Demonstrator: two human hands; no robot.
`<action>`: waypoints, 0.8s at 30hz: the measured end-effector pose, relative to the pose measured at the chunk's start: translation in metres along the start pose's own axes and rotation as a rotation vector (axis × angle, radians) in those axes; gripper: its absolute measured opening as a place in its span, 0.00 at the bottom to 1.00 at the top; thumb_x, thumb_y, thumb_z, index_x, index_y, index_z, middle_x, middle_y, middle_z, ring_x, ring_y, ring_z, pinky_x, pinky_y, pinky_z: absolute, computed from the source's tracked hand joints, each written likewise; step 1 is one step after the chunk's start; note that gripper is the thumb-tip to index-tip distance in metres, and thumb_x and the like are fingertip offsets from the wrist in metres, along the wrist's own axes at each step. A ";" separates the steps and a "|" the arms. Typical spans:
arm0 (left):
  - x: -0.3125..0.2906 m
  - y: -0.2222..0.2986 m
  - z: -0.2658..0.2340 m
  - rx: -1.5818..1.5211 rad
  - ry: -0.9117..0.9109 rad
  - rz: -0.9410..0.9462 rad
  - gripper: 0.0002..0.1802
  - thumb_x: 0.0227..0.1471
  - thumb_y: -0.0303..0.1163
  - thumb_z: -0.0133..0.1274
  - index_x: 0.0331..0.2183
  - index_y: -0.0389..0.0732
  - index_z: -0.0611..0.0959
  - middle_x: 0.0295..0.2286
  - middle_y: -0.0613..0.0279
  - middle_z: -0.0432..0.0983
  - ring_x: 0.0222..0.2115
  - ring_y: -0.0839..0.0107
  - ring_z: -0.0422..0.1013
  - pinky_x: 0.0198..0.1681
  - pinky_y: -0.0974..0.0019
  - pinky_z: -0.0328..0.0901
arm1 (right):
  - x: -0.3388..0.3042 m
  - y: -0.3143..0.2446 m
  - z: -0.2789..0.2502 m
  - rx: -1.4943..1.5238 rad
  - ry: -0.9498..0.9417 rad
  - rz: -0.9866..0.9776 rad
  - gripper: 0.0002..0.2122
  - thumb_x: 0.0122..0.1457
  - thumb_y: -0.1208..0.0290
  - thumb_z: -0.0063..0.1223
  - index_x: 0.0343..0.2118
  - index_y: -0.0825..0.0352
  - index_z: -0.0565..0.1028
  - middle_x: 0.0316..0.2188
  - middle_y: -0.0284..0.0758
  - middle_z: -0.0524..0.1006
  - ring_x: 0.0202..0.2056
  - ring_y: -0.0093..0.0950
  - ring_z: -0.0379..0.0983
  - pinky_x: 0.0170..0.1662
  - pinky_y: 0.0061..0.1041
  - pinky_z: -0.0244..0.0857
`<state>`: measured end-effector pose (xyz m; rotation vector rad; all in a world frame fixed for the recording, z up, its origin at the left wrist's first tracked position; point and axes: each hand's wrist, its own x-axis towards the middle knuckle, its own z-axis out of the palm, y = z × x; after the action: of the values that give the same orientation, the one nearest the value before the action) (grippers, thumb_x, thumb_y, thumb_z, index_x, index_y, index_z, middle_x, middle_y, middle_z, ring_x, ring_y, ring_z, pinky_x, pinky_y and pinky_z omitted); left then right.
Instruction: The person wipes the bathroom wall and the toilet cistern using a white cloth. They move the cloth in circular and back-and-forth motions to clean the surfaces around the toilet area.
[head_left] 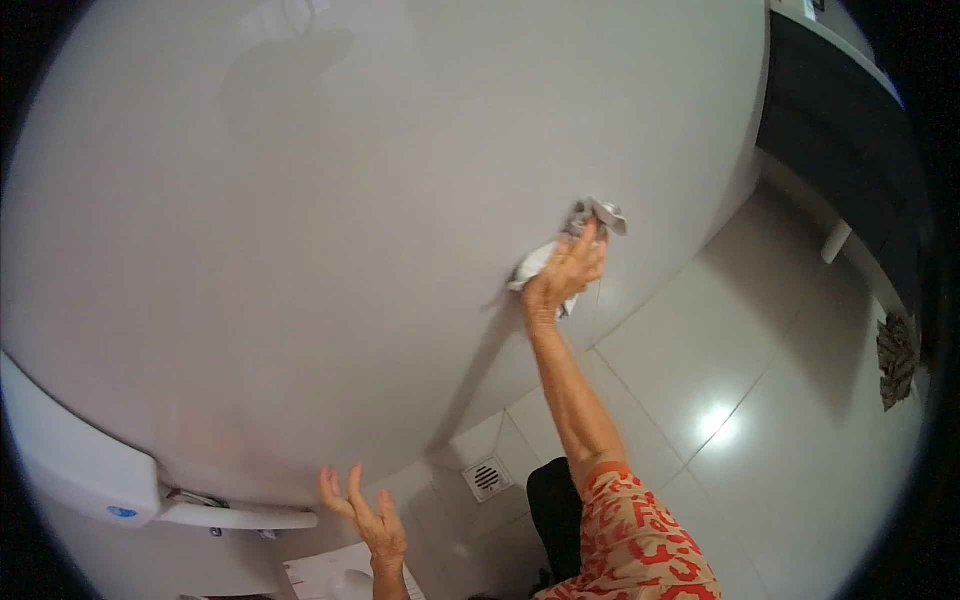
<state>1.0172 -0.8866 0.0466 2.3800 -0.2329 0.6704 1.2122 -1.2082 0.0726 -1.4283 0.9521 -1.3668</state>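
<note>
My right hand [570, 270] is pressed to the pale, smooth wall [350, 200] with a crumpled white and grey cloth [537, 264] under its palm and fingers. Parts of the cloth stick out above the fingertips and beside the wrist. The right arm, in an orange-patterned sleeve [645, 535], reaches up from the lower edge. Low on the left, my left hand [374, 523] is raised with its fingers spread, holding nothing. It seems nearest to a white rounded bathroom fixture [75, 455], whose flat white piece [240, 517] reaches toward it.
A square floor drain [487, 479] is set in the light tiled floor [740, 390]. On the right stands a dark cabinet [840, 130] with a short white leg [836, 242]. A crumpled brown thing [897, 362] lies by it. Something white [340, 572] is below my left hand.
</note>
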 end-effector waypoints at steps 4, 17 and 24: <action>0.008 0.023 -0.006 -0.013 -0.023 -0.018 0.25 0.53 0.38 0.44 0.50 0.35 0.68 0.58 0.47 0.39 0.56 0.48 0.46 0.56 0.44 0.47 | -0.039 -0.047 0.000 0.038 -0.078 -0.459 0.23 0.54 0.68 0.43 0.56 0.61 0.64 0.59 0.46 0.51 0.57 0.43 0.45 0.56 0.46 0.40; 0.021 0.020 0.053 -0.099 -0.170 -0.034 0.23 0.53 0.34 0.45 0.49 0.33 0.67 0.58 0.45 0.35 0.55 0.46 0.45 0.55 0.44 0.49 | 0.010 -0.045 0.005 0.190 -0.067 -1.324 0.05 0.52 0.56 0.52 0.31 0.39 0.71 0.54 0.25 0.65 0.53 0.31 0.56 0.50 0.35 0.46; 0.000 -0.001 0.081 -0.075 -0.280 -0.095 0.21 0.50 0.26 0.46 0.49 0.37 0.67 0.58 0.46 0.37 0.56 0.48 0.47 0.55 0.47 0.49 | 0.124 -0.028 -0.003 0.089 0.037 -0.991 0.17 0.49 0.70 0.50 0.44 0.53 0.74 0.55 0.35 0.62 0.51 0.35 0.55 0.51 0.36 0.46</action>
<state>1.0506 -0.9364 -0.0072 2.3898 -0.2565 0.2780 1.2180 -1.3190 0.1351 -1.9001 0.1385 -2.0930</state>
